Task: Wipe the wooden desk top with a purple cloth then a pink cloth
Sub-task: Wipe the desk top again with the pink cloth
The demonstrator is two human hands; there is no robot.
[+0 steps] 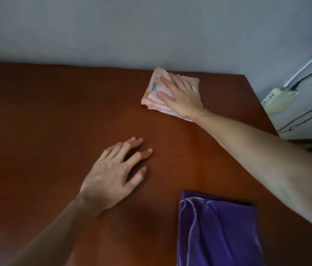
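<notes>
A folded pink cloth (156, 93) lies on the wooden desk top (55, 112) near its far right corner, close to the wall. My right hand (182, 96) presses flat on this cloth, fingers spread and pointing toward the wall. My left hand (116, 173) rests on the bare wood in the middle of the desk, fingers apart and holding nothing. A folded purple cloth (216, 231) lies on the desk at the near right, under my right forearm and apart from both hands.
A grey wall (151, 31) runs along the desk's far edge. Past the desk's right edge, a white power strip (277, 98) hangs on the wall with white and black cables (308, 73). The desk's right edge slants down toward the near right.
</notes>
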